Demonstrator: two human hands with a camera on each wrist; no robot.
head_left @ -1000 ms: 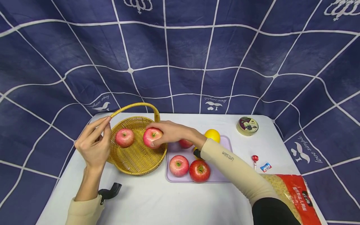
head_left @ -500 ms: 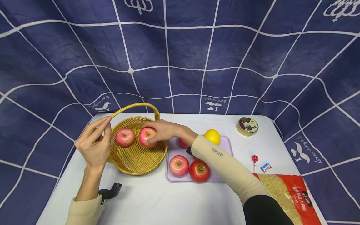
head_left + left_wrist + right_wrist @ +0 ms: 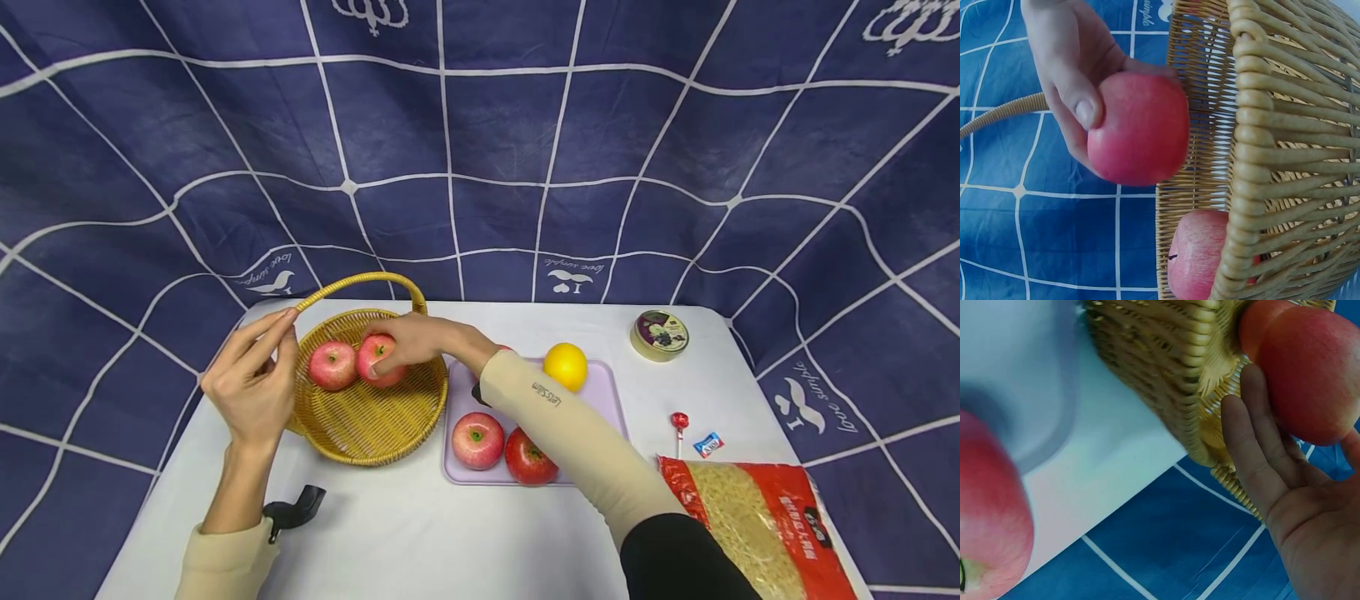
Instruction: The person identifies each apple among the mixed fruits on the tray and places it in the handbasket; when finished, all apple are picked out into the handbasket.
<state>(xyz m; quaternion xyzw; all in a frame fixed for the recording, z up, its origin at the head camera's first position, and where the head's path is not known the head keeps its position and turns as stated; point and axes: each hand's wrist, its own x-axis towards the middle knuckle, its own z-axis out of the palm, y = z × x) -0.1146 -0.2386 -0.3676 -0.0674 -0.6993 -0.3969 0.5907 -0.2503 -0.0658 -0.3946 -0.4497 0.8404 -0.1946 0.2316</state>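
Apples (image 3: pixel 333 367): R hand (image 3: pixel 414 337) grips 1, 1 more in bskt (image 3: pixel 367 423).

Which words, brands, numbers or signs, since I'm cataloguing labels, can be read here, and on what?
"love simple", with "I" and a heart: navy checked cloth, repeated, upside down or sideways.
"Let'sSlim": beige sleeve on the right arm.
Chinese characters on the red pasta bag: too small to read.
Lettering on the round tin: too small to read.
Letters on the candy wrapper: too small to read.

Right hand (image 3: pixel 411 337) partly hides its apple (image 3: pixel 371 354); bag (image 3: pixel 750 517) cut off at bottom; right-wrist view: blurred pale tray (image 3: pixel 1016 350), probably.
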